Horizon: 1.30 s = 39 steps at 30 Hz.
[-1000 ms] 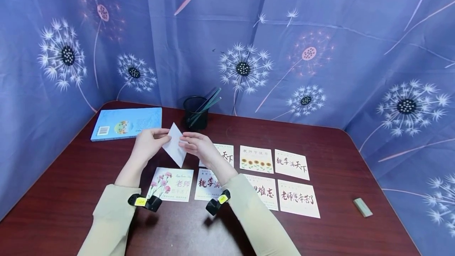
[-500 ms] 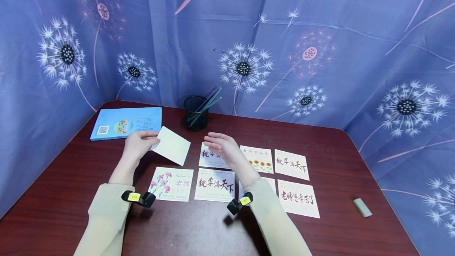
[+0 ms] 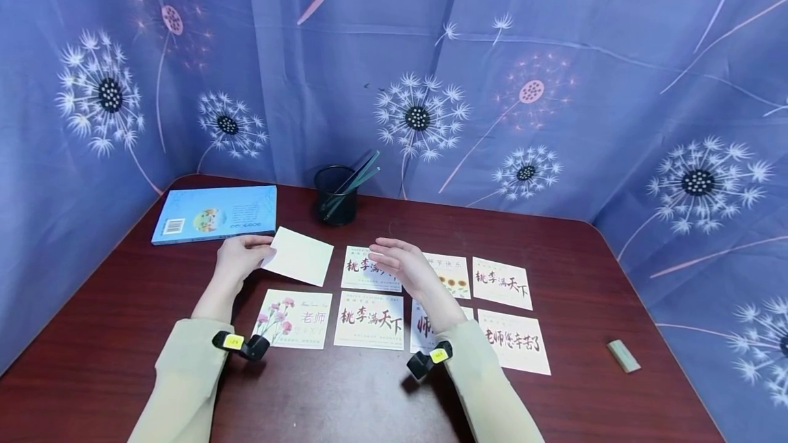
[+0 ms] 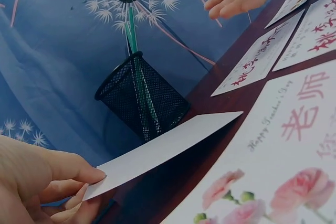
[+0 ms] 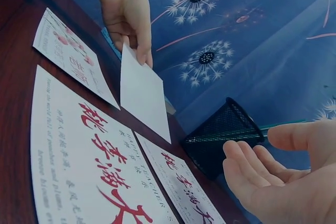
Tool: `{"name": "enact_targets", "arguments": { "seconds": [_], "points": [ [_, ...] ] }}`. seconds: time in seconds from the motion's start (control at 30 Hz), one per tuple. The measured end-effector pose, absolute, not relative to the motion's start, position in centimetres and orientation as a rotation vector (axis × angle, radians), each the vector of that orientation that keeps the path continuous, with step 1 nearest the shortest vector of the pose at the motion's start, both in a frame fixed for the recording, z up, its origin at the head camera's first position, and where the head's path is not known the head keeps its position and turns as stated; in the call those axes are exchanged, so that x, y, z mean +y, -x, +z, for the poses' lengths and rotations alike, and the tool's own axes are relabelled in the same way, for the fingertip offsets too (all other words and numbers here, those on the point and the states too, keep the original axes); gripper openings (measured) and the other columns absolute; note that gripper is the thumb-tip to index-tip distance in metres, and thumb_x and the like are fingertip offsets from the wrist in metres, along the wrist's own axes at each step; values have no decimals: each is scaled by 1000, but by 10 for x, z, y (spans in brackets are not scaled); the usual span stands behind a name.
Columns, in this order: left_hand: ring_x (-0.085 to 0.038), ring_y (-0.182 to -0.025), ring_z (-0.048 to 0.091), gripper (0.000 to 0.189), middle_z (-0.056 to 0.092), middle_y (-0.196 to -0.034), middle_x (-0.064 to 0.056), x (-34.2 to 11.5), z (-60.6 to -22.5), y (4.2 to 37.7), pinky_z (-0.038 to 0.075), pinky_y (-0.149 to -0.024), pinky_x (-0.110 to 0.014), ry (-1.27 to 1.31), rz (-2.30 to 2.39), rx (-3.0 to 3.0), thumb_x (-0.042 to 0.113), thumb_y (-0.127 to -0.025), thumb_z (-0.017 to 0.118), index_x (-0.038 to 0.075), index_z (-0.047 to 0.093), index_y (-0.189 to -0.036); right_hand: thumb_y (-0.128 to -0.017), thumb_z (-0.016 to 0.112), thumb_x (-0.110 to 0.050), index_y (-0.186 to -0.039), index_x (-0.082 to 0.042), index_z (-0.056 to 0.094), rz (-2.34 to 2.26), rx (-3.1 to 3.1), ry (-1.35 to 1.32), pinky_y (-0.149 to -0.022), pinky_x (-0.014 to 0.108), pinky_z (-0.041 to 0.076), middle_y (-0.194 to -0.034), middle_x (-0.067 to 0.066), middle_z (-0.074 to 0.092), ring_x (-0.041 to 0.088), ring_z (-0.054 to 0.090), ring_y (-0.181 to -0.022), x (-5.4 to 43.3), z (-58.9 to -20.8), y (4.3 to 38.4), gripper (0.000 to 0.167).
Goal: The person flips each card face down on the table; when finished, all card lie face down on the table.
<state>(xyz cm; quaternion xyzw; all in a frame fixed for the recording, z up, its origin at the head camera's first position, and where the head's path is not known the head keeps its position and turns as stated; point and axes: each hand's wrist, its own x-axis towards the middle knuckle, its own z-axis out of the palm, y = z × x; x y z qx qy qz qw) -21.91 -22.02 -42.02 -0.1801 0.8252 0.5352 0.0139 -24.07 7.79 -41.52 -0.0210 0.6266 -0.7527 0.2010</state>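
My left hand (image 3: 239, 262) pinches a card (image 3: 301, 256) by its left edge, thumb on top. The card's blank white side faces up, tilted, close over the table at the left end of the back row. In the left wrist view its far end slopes toward the table behind the carnation card (image 4: 273, 177). My right hand (image 3: 406, 269) hangs over the back row with fingers loosely bent and nothing in them. Beneath it lies a card with red brush lettering (image 3: 363, 272), and the sunflower card (image 3: 452, 275) is partly hidden by the hand.
Cards lie in two rows on the dark red table (image 3: 332, 395), among them a front lettered card (image 3: 369, 320) and one at the right end (image 3: 517, 340). A blue book (image 3: 215, 210) and a black mesh pen cup (image 3: 336, 197) stand behind. An eraser-like block (image 3: 624, 355) lies far right.
Both hands were on the card a second ago, when it stood on a corner. The right hand has let go and moved right; the left hand has turned the card flatter and lowered it.
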Motion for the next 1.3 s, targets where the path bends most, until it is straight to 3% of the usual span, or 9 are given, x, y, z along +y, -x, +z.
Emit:
{"name": "enact_targets", "arguments": {
  "seconds": [0.23,0.5,0.73,0.93,1.07,1.17,1.3],
  "points": [
    [-6,-78,58,39,63,-123,-25,-219,-422,220,48,-62,-15,581,1647,2608,13,-88,63,-4,65,-123,-98,47,-5,-141,12,39,-2132,1721,50,-110,40,42,-138,26,54,5,69,-91,80,-416,241,47],
    [-12,-78,54,40,61,-125,-24,-220,-426,221,45,-61,-21,595,1554,2646,14,-84,68,-4,67,-120,-98,46,-5,-141,10,41,-2127,1739,38,-107,35,46,-129,18,63,4,69,-89,84,-418,241,46],
    [-11,-78,56,43,60,-124,-27,-222,-432,221,46,-61,-19,601,1575,2617,13,-82,70,-7,65,-120,-99,47,-6,-140,9,43,-2127,1743,25,-108,37,45,-131,19,62,5,69,-91,87,-420,242,45],
    [-21,-91,60,42,62,-122,-26,-222,-435,219,45,-63,-19,640,1528,2656,14,-81,72,-6,66,-118,-98,48,-6,-141,9,42,-2136,1733,18,-108,37,45,-125,14,65,6,69,-91,90,-422,243,46],
    [-34,-107,60,42,66,-119,-25,-220,-435,217,51,-75,-31,640,1469,2698,16,-81,73,-5,67,-117,-98,47,-5,-140,10,42,-2135,1732,11,-106,35,47,-119,9,67,6,69,-90,90,-422,244,46],
    [-37,-110,62,42,69,-113,-25,-218,-435,216,52,-84,-39,646,1477,2693,15,-81,73,-6,66,-117,-97,46,-5,-140,9,43,-2136,1733,1,-106,35,47,-117,8,67,5,69,-89,90,-422,244,45],
    [-34,-107,62,43,70,-111,-24,-219,-436,217,50,-75,-30,667,1492,2680,16,-80,74,-5,66,-117,-98,45,-4,-140,10,42,-2140,1742,8,-106,35,47,-121,12,66,5,68,-89,91,-422,244,45]
  ]
}}
